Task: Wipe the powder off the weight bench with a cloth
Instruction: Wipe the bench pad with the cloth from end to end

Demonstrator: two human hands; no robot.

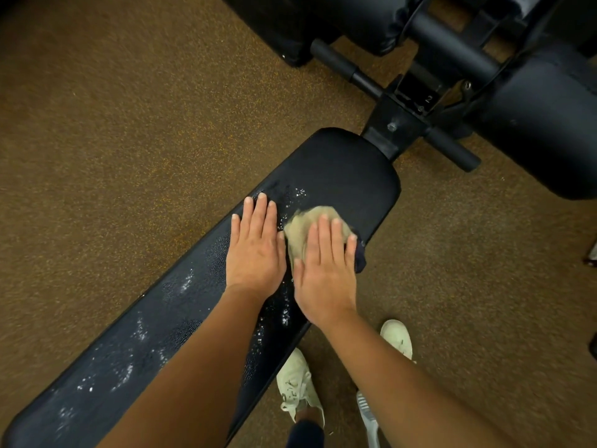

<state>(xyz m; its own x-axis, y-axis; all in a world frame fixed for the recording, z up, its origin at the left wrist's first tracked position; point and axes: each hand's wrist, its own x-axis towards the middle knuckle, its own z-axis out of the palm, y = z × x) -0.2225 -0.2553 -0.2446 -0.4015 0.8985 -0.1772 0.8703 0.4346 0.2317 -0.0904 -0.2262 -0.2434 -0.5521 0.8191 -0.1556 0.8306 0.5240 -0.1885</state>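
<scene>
A long black padded weight bench [339, 169] runs from lower left to upper right. White powder [129, 373] speckles its lower-left half, and more powder [297, 193] lies just beyond my fingers. My right hand [326, 270] lies flat, palm down, pressing a beige cloth [302, 226] onto the pad near its right edge; a dark part of the cloth sticks out by my little finger. My left hand [255, 250] rests flat on the bench beside it, fingers together, holding nothing.
The bench's black metal frame and crossbar [452, 150] lie past the pad's far end, with large black padded equipment [542, 124] at the upper right. Brown speckled floor [129, 140] surrounds the bench. White shoes [297, 386] stand on the floor at the bench's right side.
</scene>
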